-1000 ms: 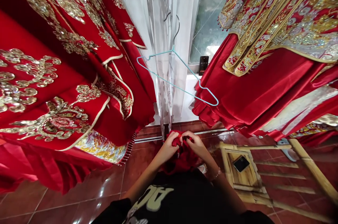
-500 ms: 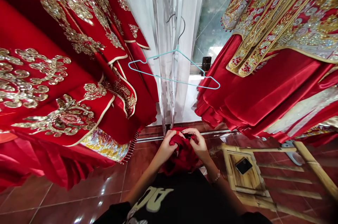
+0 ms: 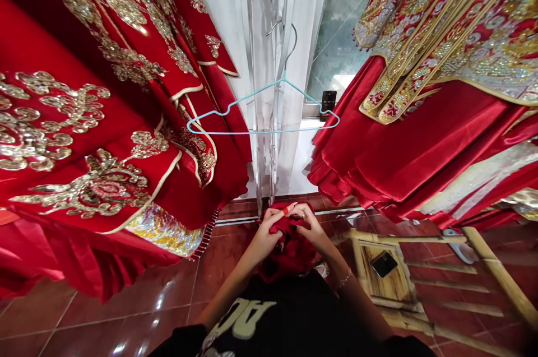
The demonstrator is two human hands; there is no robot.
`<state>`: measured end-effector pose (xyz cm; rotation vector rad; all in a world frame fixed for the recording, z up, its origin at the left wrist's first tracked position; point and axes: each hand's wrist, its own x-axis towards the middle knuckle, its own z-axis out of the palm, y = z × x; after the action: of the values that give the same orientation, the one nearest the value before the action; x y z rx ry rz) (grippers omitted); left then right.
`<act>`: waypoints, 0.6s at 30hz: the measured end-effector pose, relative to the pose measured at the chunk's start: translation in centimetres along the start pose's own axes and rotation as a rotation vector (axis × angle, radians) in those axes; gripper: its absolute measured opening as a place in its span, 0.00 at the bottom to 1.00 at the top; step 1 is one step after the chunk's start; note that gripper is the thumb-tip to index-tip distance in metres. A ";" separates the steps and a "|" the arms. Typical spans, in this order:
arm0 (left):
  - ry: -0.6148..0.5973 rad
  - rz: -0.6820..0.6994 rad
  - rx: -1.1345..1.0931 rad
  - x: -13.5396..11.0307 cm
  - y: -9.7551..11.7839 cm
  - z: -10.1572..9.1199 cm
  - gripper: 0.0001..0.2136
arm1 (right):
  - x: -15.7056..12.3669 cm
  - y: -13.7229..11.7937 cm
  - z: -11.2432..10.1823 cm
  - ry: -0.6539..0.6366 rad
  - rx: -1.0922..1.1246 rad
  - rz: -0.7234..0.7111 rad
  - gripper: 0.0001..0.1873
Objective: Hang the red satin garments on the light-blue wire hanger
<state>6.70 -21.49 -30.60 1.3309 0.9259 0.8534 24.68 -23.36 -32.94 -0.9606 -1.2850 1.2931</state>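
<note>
Bunched red cloth [image 3: 290,250] hangs just in front of my black shirt, low in the middle of the view. My left hand [image 3: 269,229] is closed on a fold of it, with something red around one finger. Close against it, my right hand [image 3: 310,225] has its fingers bent over the same cloth, and the fingertips of the two hands meet at the top edge. Whether a small item sits between the fingertips I cannot make out. Above and beyond my hands, a light blue clothes hanger [image 3: 269,131] hangs bare by its metal hook.
Red embroidered garments [image 3: 138,121] hang at the left, and a red satin gown [image 3: 403,149] at the right. A bamboo chair [image 3: 357,267] at lower right bears a phone [image 3: 384,264]. Another phone [image 3: 329,100] showing a timer stands by the window. Tiled floor [image 3: 126,318] lies below.
The hanger has swung round, its left end nearer and its right end shifted left. My right hand's fingers have drawn closer to my left fingertips on the cloth.
</note>
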 end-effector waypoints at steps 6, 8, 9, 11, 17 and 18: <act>0.025 0.025 0.012 0.3 -0.6 -0.3 0.26 | 1.0 0.8 0.9 0.019 -0.048 -0.077 0.14; 0.017 0.027 0.020 0.3 -0.4 -0.5 0.27 | 1.5 0.9 0.8 -0.007 -0.040 -0.096 0.14; 0.005 0.025 0.024 0.3 -0.2 -0.6 0.28 | 1.7 0.9 0.7 -0.026 -0.059 -0.105 0.13; -0.012 0.024 0.030 0.2 -0.1 -0.8 0.29 | 2.1 0.7 0.5 -0.071 -0.109 -0.124 0.11; 0.038 0.019 0.103 0.5 -0.7 -1.5 0.29 | 3.3 -0.4 0.9 -0.026 -0.040 -0.137 0.18; 0.045 0.014 0.118 0.6 -0.7 -1.7 0.29 | 3.5 -0.5 0.9 -0.017 -0.025 -0.084 0.18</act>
<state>5.42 -20.28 -31.34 1.4251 1.0165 0.8535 23.30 -20.10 -31.95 -0.9054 -1.3429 1.2260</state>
